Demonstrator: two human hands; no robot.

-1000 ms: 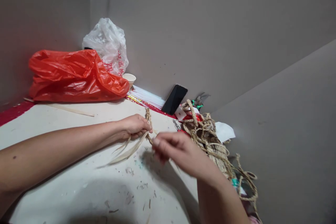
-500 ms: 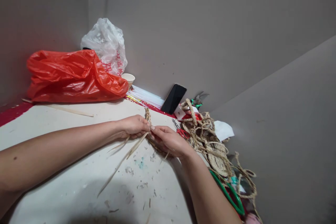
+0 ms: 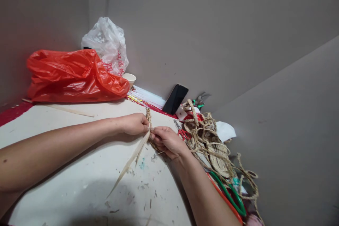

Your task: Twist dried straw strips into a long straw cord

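Head view: we had both hands meeting at the braid (image 3: 148, 113), just above the middle of the table (image 3: 79, 190). Left hand (image 3: 135, 123) was curled narrow, fingertips closed on the braid. Right hand (image 3: 167, 141) was pinched on it just below; whether it also gripped a strand end, we couldn't tell. Loose strands (image 3: 127, 167) hung from the joint toward us; the braid's lower part ran behind the right fingers.

Our read: we were at feeding strands into the braid, mid-plait. Next move called for one hand locking the crossing while the other drew a strand over and snugged it, tension even. Slack there would likely open the weave.

Rope pile (image 3: 218, 159) sat right of the right hand, scissors (image 3: 183, 134) just beside it, both clear of the strands.
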